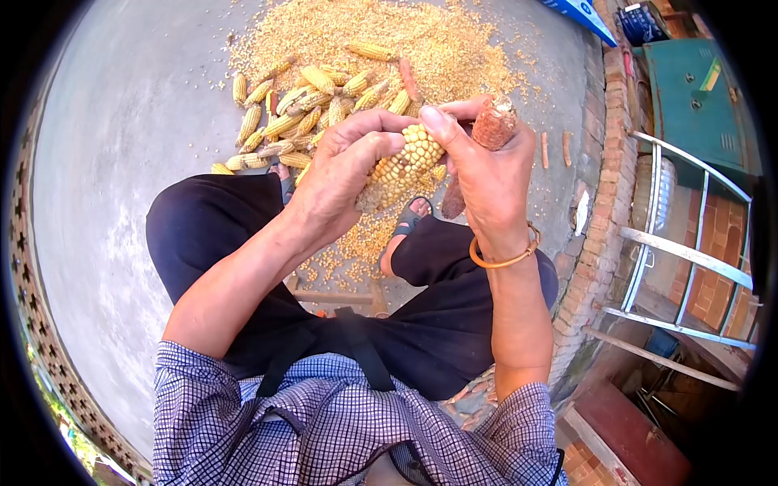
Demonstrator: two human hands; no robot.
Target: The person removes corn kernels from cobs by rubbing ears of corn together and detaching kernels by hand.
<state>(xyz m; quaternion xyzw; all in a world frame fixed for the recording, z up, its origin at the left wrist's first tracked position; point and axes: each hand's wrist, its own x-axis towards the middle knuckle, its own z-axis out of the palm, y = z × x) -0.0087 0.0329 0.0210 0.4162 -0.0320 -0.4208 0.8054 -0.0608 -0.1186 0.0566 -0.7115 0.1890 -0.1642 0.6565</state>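
Observation:
My left hand (pixel 344 166) is closed around a yellow corn cob (pixel 405 162) that still bears its kernels, tilted with one end up toward my right hand. My right hand (pixel 490 174) has its thumb pressed on the upper end of that cob. A bare reddish corncob (pixel 494 123) is also gripped in my right hand, lying across the palm, with its lower end showing below the thumb. Some fingers of both hands are hidden behind the cobs. Past my hands lies a pile of unshelled corn cobs (pixel 284 125).
Loose kernels (pixel 381 32) are heaped on the concrete floor (pixel 121 121) behind the cobs. More kernels (pixel 348 251) lie between my feet. Two bare cobs (pixel 555 150) rest by the brick edging (pixel 604 211) at right. Beyond stand a metal rail frame (pixel 689 251) and a green cabinet (pixel 697 105).

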